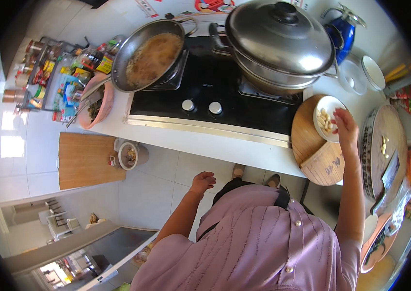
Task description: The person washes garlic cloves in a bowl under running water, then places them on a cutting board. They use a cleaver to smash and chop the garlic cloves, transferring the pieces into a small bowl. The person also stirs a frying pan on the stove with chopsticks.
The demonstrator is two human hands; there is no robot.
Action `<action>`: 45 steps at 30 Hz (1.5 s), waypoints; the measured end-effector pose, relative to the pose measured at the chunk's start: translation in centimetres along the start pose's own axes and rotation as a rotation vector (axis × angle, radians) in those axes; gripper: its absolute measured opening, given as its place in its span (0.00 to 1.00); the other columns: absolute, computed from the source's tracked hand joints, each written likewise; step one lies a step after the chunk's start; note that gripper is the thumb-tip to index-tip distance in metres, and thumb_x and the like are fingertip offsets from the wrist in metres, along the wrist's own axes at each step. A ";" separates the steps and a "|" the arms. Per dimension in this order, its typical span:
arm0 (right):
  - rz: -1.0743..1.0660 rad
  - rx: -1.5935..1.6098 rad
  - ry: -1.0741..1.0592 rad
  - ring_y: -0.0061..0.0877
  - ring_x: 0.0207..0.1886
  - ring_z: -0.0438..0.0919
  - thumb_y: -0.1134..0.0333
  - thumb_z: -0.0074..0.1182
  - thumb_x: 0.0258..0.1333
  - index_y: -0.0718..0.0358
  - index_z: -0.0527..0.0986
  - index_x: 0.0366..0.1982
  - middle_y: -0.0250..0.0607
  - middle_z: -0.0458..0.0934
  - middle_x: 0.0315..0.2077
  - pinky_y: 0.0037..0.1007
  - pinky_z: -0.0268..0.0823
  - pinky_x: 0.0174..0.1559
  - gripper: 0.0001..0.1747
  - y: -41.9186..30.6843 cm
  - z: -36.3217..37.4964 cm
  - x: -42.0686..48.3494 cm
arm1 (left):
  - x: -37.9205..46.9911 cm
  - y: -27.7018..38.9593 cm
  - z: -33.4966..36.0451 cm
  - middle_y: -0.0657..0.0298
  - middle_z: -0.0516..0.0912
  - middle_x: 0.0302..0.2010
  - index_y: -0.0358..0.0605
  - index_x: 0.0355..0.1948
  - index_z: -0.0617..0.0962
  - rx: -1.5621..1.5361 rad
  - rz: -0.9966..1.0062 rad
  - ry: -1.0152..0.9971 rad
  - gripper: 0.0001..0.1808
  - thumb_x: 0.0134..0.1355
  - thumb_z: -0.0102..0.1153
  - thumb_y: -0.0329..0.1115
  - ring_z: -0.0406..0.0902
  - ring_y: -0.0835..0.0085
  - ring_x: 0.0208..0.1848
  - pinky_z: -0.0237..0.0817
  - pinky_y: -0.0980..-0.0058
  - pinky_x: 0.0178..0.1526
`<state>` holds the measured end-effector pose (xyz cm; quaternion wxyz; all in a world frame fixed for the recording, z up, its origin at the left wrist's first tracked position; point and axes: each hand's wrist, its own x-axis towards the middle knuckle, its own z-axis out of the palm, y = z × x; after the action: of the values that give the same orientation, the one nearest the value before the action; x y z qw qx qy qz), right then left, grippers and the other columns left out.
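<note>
My right hand (345, 125) is over the right side of a white bowl (321, 135) of peeled garlic cloves (324, 120); whether its bent fingers hold a clove cannot be told. The bowl stands on a round wooden lid (302, 123). More cloves (384, 145) and a cleaver (391, 171) lie on a thick round chopping block (376, 156) to the right. My left hand (204, 182) hangs before my body, away from the counter, fingers loosely curled, with nothing seen in it. A wok (122, 69) with brownish bubbling liquid (158, 58) sits on the left burner.
A large lidded steel pot (282, 40) stands on the right burner of the black gas hob (205, 72). Left of the wok are a pink basin (108, 103) with greens and a rack (47, 74) of seasonings. A blue jug (344, 36) stands behind, right. A bin (142, 154) is below.
</note>
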<state>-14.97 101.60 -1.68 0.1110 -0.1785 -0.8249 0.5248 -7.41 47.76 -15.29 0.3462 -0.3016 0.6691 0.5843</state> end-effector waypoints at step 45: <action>0.263 0.369 -0.530 0.16 0.25 0.78 0.72 0.48 0.69 0.63 0.75 0.47 0.36 0.82 0.31 0.17 0.63 0.22 0.08 -3.4 15.4 -15.8 | -6.1 -12.6 -7.8 0.57 0.85 0.42 0.35 0.54 0.78 -0.182 -0.118 0.306 0.21 0.60 0.60 0.32 0.83 0.67 0.41 0.75 0.67 0.43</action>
<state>-6.87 81.09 -5.07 -0.1452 -0.1176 -0.6861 0.7031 5.39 38.28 -16.91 0.2453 -0.4558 0.6396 0.5683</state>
